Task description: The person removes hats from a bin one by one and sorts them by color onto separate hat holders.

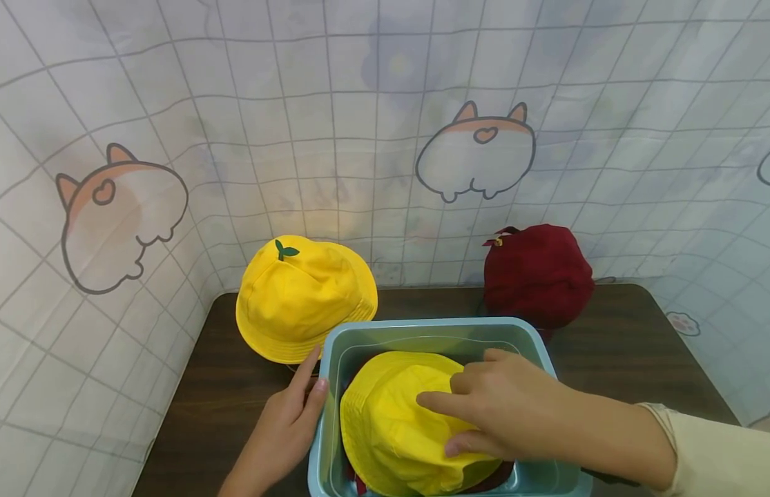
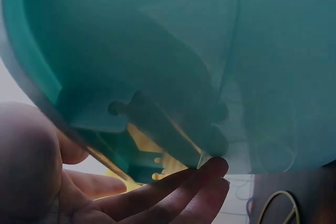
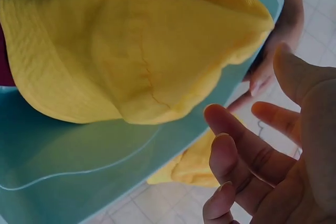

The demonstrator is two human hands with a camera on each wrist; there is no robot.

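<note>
Loosely spread, the right hand's point(image 1: 509, 407) grip holds nothing above a yellow hat point(image 1: 391, 414), which covers dark red fabric point(image 1: 505, 476) inside the blue bin point(image 1: 434, 323). At the bin's nine o'clock, straight fingers of the left hand point(image 1: 285, 421) rest against it. Behind, on the tabletop point(image 1: 192, 428), sit a sprout-topped hat point(image 1: 297, 297) at ten o'clock and a dark red cloth item point(image 1: 536, 276) at one.

Yellow on the hat point(image 1: 391, 421) under the right hand point(image 1: 505, 407), light blue on the bin point(image 1: 422, 323) at the left hand point(image 1: 285, 424), grey grid on white backdrop point(image 1: 353, 152) beyond both.
</note>
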